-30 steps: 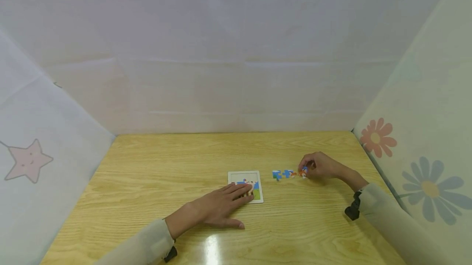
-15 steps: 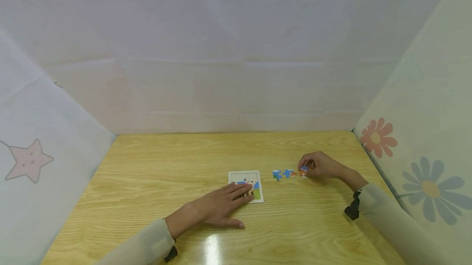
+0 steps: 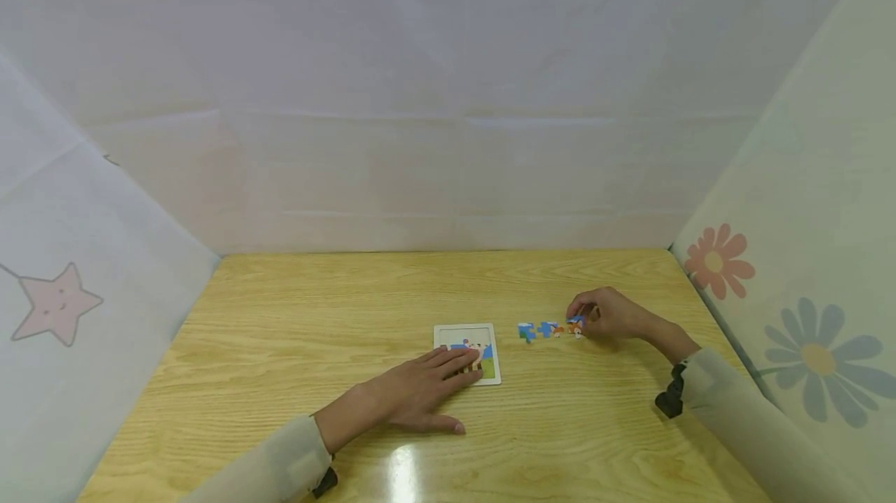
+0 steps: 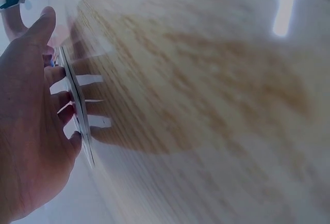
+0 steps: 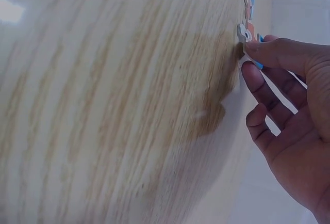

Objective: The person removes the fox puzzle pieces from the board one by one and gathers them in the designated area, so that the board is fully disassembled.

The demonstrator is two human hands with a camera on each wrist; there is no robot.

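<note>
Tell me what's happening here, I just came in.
A person's left hand rests on a partly filled jigsaw tray, its far strip still unfilled. Their right hand pinches the rightmost loose piece. Two more pieces lie left of it on the table, not yet in the tray.

Pale walls (image 3: 350, 83) with flowers (image 3: 817, 359) and a pink star (image 3: 57, 303) around a glossy wooden table (image 3: 315, 309)

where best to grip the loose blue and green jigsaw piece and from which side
Probably pinch the blue-and-green jigsaw piece by its near and far edges, from above: it lies flat, and the blue-and-orange jigsaw piece sits close on its right.
</note>
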